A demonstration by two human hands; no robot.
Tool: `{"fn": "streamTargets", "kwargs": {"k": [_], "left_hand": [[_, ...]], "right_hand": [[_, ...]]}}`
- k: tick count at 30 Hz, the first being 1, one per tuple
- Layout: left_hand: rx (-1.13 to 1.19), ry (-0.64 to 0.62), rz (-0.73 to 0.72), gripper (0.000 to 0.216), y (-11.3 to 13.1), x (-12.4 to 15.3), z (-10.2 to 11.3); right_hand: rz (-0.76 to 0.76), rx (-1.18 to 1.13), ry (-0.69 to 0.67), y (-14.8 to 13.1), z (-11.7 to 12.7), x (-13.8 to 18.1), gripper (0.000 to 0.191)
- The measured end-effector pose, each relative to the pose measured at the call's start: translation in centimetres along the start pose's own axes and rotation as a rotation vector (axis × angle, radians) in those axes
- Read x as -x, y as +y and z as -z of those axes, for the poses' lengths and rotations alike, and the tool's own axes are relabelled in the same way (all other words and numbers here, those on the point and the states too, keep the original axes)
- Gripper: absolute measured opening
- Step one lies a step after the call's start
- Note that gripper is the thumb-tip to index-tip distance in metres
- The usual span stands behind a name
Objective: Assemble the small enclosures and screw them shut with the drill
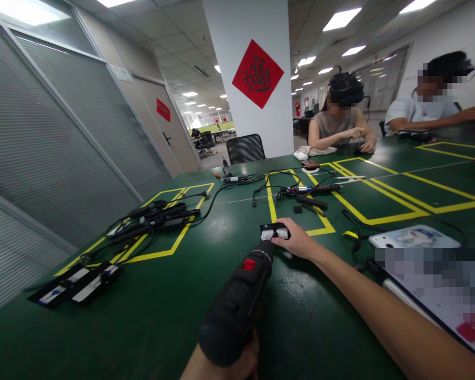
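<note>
My left hand [237, 364] sits at the bottom edge, wrapped round the grip of a black power drill [241, 295] with a red switch. The drill's nose points away from me at a small black and white part [275, 232] on the green table [162, 316]. My right hand [298, 241] reaches in from the right, fingers closed on that small part, holding it against the table at the drill's tip. My bare right forearm crosses the lower right of the view.
Black chargers and cables [158, 216] lie at the left inside yellow tape lines, two flat black packs [79, 279] nearer the edge. More tools and cables [309, 192] lie ahead. A phone [414, 237] lies at the right. Two other people [342, 124] sit at the far side.
</note>
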State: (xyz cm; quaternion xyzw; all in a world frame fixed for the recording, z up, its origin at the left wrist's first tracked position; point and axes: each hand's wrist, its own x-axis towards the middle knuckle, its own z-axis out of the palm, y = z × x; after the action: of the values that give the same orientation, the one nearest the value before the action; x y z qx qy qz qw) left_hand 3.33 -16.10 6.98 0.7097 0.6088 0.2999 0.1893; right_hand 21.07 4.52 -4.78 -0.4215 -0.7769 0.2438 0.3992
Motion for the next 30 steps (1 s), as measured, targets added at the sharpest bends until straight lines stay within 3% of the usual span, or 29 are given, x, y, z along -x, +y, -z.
{"fn": "streamTargets", "kwargs": {"k": [10, 30], "left_hand": [[-0.030, 0.004, -0.020, 0.036, 0.34, 0.13, 0.21], [-0.055, 0.021, -0.023, 0.028, 0.25, -0.20, 0.24]], "right_hand": [[-0.008, -0.019, -0.008, -0.17, 0.10, 0.03, 0.048], [0.005, -0.008, 0.004, 0.13, -0.06, 0.02, 0.048]]}}
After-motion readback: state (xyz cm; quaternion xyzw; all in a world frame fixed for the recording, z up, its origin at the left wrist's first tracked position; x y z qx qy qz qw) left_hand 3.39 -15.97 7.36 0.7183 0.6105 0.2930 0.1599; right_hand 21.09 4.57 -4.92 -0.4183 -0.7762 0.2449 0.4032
